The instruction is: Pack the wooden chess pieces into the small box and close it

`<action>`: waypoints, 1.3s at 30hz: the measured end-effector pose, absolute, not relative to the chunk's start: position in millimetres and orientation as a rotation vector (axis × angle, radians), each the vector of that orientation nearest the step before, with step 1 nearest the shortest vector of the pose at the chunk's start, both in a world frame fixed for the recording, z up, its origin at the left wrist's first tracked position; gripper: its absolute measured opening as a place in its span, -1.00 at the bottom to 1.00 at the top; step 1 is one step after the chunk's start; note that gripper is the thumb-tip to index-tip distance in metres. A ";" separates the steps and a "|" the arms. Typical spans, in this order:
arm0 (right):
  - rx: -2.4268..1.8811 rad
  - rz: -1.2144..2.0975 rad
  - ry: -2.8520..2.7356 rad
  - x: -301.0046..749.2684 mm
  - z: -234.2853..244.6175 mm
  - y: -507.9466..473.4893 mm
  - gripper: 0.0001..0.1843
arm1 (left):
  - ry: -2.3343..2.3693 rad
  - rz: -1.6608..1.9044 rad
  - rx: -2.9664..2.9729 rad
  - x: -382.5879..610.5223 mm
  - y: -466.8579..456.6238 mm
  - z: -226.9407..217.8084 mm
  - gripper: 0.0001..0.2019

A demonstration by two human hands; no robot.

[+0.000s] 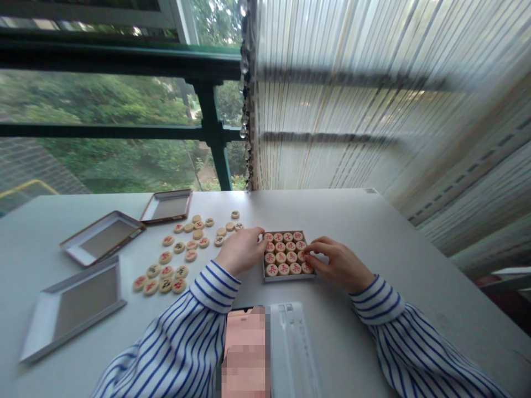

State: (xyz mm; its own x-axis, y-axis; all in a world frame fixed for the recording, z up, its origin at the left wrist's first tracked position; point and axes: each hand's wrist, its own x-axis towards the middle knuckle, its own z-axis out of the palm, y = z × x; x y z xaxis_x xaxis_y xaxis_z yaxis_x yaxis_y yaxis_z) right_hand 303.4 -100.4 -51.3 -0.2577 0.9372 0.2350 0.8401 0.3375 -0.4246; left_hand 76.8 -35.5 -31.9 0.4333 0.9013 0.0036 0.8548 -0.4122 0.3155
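A small shallow box (290, 278) lies on the table, filled with neat rows of round wooden Chinese chess pieces (283, 268) marked in red characters. My left hand (241, 249) grips the box at its upper left side, thumb and fingers closed at the edge. From the right, my right hand (338, 262) reaches over the box's right edge. Its thumb and fingertips close on a chess piece (301, 256) in the right-hand column, partly hiding it. Left of my left hand, loose chess pieces (191, 245) with red or black characters lie scattered, some face down.
Three open trays or lids stand at the left: a near one (78, 304), a middle one (103, 237) and a far one (166, 205). In front of me lie a phone (245, 354) with a blurred screen and a white case (292, 348). A string curtain (332, 110) hangs behind the table.
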 end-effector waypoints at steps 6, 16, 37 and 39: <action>-1.555 0.321 -2.170 302.9 -51.7 -100.4 -0.75 | 1.527 0.242 2.411 76.6 -36.1 -30.3 -0.61; -1.545 0.297 -2.185 303.8 -50.8 -101.2 -0.76 | 1.528 0.224 2.383 77.7 -36.4 -29.6 -0.62; -1.544 0.289 -2.179 306.8 -47.6 -102.6 -0.76 | 1.517 0.230 2.379 77.1 -36.4 -29.1 -0.62; -1.544 0.308 -2.191 308.6 -44.3 -104.0 -0.76 | 1.521 0.225 2.377 76.9 -36.5 -28.7 -0.61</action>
State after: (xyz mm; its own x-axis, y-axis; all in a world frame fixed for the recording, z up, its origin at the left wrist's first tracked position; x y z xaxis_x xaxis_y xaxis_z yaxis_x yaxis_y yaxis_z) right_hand 308.6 -104.0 -44.3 -0.2798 0.9334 0.2248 0.8354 0.3521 -0.4220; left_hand 76.9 -36.5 -28.7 0.4241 0.9050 -0.0338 0.8563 -0.3886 0.3403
